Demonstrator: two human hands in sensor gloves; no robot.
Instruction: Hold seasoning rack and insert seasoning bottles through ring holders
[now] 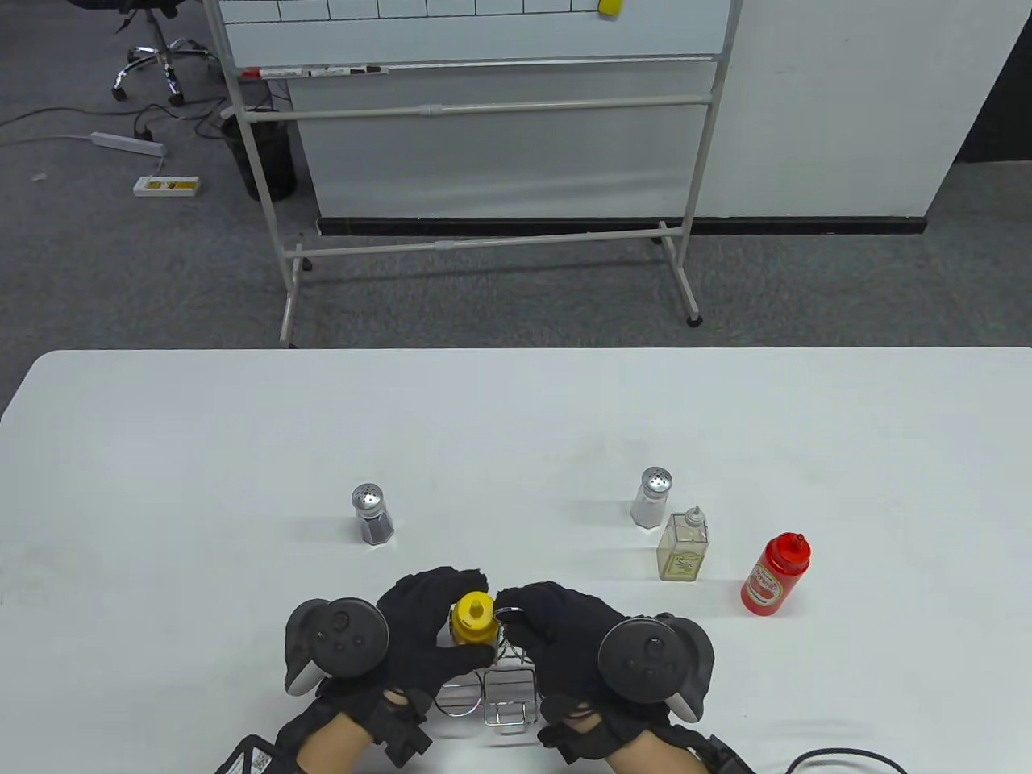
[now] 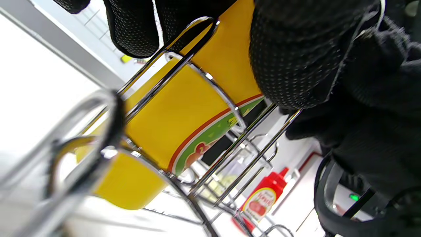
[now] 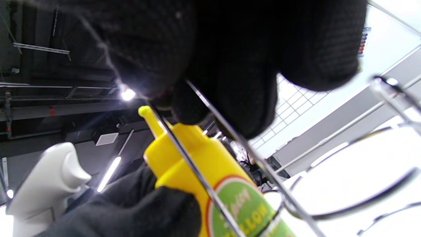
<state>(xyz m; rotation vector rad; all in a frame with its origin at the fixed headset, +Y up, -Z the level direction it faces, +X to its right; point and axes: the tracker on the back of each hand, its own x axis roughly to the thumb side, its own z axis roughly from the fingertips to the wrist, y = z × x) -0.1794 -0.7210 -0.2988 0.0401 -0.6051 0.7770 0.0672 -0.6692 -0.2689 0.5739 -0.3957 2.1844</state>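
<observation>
A chrome wire seasoning rack (image 1: 493,700) stands at the table's near edge between both hands. My left hand (image 1: 431,625) grips a yellow mustard bottle (image 1: 472,619) that sits inside one of the rack's rings. In the left wrist view the yellow bottle (image 2: 184,121) passes through the wire ring (image 2: 210,82), with my fingers (image 2: 289,65) on it. My right hand (image 1: 540,617) grips the rack's top handle (image 1: 508,614). In the right wrist view my fingers (image 3: 230,82) close on the handle wires beside the yellow bottle (image 3: 204,171).
On the table stand a grey pepper shaker (image 1: 372,514) at left, a white salt shaker (image 1: 652,497), a clear oil bottle (image 1: 684,545) and a red ketchup bottle (image 1: 776,574) at right. A whiteboard on a stand (image 1: 484,121) is beyond the table's far edge.
</observation>
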